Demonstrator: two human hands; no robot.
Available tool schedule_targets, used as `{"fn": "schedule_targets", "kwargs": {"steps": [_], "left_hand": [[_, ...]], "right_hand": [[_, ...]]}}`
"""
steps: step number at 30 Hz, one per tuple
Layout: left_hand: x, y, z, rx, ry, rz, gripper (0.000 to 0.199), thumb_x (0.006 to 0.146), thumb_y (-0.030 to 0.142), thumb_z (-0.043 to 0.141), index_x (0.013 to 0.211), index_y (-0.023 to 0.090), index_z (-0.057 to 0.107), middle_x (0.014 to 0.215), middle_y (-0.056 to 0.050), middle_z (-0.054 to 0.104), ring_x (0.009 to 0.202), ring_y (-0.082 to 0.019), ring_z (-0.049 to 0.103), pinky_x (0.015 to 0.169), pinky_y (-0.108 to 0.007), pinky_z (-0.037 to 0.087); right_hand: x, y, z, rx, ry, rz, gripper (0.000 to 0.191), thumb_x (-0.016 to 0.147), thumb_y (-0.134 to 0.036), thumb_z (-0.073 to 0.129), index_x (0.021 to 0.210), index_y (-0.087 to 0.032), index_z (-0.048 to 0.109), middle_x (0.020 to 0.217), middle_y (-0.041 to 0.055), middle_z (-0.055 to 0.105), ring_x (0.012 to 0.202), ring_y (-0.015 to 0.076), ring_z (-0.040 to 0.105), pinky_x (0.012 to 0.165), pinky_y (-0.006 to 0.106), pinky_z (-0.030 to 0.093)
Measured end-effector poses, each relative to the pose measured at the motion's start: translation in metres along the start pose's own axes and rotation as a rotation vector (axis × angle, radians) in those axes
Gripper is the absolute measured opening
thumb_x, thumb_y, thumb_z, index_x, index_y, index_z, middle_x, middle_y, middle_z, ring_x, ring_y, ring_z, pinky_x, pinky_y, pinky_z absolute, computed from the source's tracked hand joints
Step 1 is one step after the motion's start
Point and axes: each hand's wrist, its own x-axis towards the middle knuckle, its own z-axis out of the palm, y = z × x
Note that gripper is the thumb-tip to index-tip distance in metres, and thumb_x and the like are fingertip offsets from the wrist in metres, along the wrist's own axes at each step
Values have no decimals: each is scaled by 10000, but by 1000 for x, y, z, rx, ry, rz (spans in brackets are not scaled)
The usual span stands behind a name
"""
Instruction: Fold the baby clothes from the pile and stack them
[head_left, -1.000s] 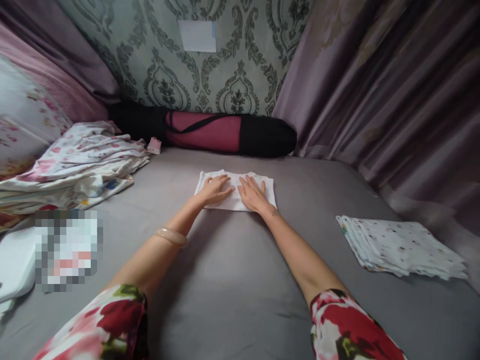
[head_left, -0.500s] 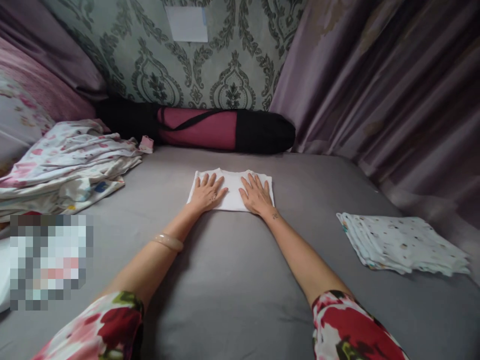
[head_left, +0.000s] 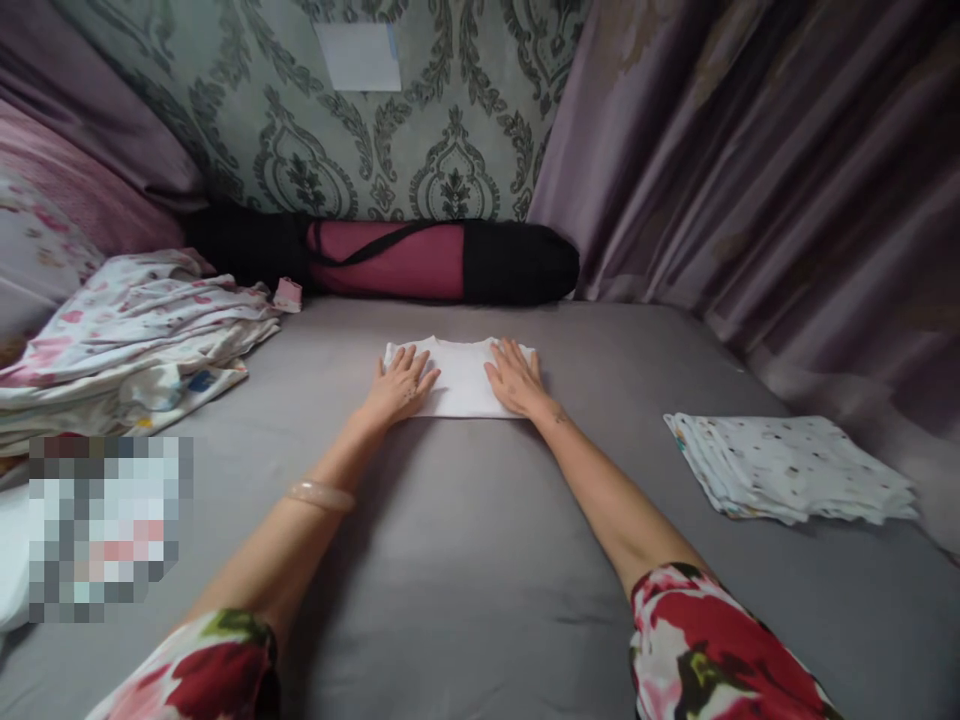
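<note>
A white folded cloth (head_left: 463, 383) lies flat on the grey sheet in the middle of the view. On its left end rests my left hand (head_left: 402, 384), palm down with the fingers spread. My right hand (head_left: 517, 378) lies on the cloth's right end, its fingers also stretched out. Neither hand grips anything. Both reach forward with straight arms, and a pale bangle circles the left forearm.
To the right is a folded stack of patterned white cloths (head_left: 795, 468). Crumpled printed fabric (head_left: 150, 315) lies at the left, near a small pink item (head_left: 288, 295). A long black and maroon bag (head_left: 405, 262) lies along the wall, with purple curtains (head_left: 675, 170) beside it.
My hands have moved slightly apart toward the cloth's side edges, uncovering more of its middle. The view has shifted a little.
</note>
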Motion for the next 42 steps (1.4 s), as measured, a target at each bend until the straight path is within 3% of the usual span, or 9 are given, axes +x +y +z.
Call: {"fn": "schedule_targets", "kwargs": {"steps": [4,8,12,17,21,30,35,38,42], "left_hand": [[-19,-9,-4,-31,34,-118,642,998,526,161,1524,185,298,1609,-129,242,1494,-300,175,1170,-610,120],[-27,-13,-1,-146,31,-162,615,996,502,214,1499,176,349,1601,-126,261,1482,-313,216,1165,-621,136],[-23,-23,10,-273,126,-151,586,990,494,256,1473,193,398,1570,-133,330,1463,-315,274,1161,-632,137],[-22,-33,12,-433,292,-152,536,981,462,302,1393,189,511,1494,-132,460,1407,-281,393,1173,-527,253],[-24,-32,7,-504,385,-143,488,965,422,344,1313,179,586,1421,-115,548,1349,-254,477,1157,-436,332],[-17,-41,14,-557,398,-140,492,945,384,339,1288,137,592,1408,-143,555,1337,-248,491,1150,-408,349],[-15,-42,15,-592,456,-129,478,926,379,353,1242,133,615,1364,-156,588,1292,-259,535,1127,-412,382],[-17,-42,13,-608,459,-139,455,920,387,367,1219,164,627,1334,-135,615,1266,-262,556,1106,-425,407],[-18,-42,11,-613,459,-142,438,919,386,381,1219,186,629,1308,-115,635,1236,-257,577,1077,-413,434]], "right_hand": [[-2,15,6,-52,132,82,617,1022,-410,187,1532,-71,265,1614,158,191,1499,269,117,1199,496,49],[4,32,29,-69,104,123,661,1018,-440,189,1516,-15,276,1603,173,219,1489,284,154,1197,454,118],[8,38,38,-87,102,130,669,1018,-458,174,1523,-30,271,1613,158,193,1493,273,136,1198,443,116],[9,32,20,-37,10,133,665,1020,-468,107,1535,-79,268,1617,137,193,1500,263,115,1199,484,77],[14,21,14,7,89,130,659,1023,-446,71,1538,-81,261,1618,134,195,1502,232,114,1204,432,85],[17,21,32,-60,82,137,646,1024,-421,172,1518,-20,282,1602,154,236,1490,242,162,1204,384,106],[16,20,21,-25,85,136,641,1025,-435,146,1527,-62,286,1609,143,222,1496,232,146,1203,386,106],[13,13,24,-48,134,85,627,1024,-448,169,1539,-104,270,1620,129,191,1501,225,116,1204,401,89],[9,2,33,-66,83,44,580,1022,-427,221,1526,-158,321,1614,118,226,1489,237,174,1196,421,131]]}}
